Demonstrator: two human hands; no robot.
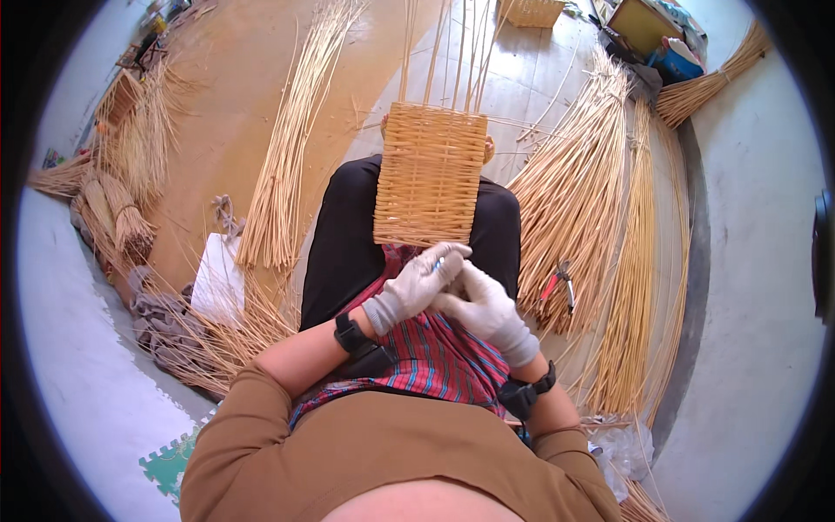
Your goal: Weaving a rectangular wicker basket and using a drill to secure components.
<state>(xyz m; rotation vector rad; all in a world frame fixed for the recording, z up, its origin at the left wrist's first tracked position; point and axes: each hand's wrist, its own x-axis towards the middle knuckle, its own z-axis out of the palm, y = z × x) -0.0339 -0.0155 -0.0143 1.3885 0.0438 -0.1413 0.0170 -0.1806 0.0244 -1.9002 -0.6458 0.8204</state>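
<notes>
A woven wicker panel (430, 174) stands on my lap between my knees, with long loose rods (458, 61) sticking out of its far edge. Just below its near edge, my two hands meet, both in pale work gloves. My left hand (419, 283) has its fingers closed, and a tiny blue-and-white bit shows by them. Pressed against it is my right hand (481, 306), its fingers curled too. Whatever lies between the fingers is mostly hidden. A striped red cloth (435, 357) covers my lap under the hands.
Red-handled pliers (557, 287) lie on a large bundle of rods (570, 200) at my right. Another bundle (291, 148) lies on the floor at front left. A white sheet (217, 278) and grey cloth (165, 331) are at my left. Walls stand on both sides.
</notes>
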